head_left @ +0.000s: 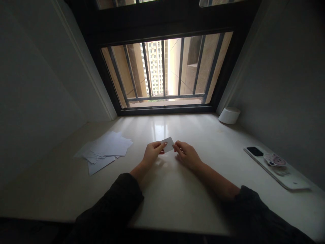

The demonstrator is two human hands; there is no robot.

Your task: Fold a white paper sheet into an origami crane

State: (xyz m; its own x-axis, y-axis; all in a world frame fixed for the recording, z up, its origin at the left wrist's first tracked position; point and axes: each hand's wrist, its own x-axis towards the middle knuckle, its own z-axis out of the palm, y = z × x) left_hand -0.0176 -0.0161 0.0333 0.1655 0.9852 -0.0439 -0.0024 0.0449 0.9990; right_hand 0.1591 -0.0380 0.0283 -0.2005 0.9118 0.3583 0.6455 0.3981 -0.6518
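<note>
A small piece of paper [168, 145], pale grey in this light, is held up between my two hands above the white sill. My left hand [153, 151] grips its left side, thumb on top and fingers beneath. At the paper's right edge, my right hand [186, 153] has its thumb and forefinger pinched on the corner. The paper looks flat and tilted slightly. Over to the left of my left hand lies a loose, overlapping pile of white paper sheets [111, 145].
A phone [276, 167] in a light case with a cartoon grip lies at the right. A white cup-like object [229, 115] stands in the back right corner. Beyond the sill [162, 203] is a dark-framed window [166, 110] with bars; walls rise on both sides.
</note>
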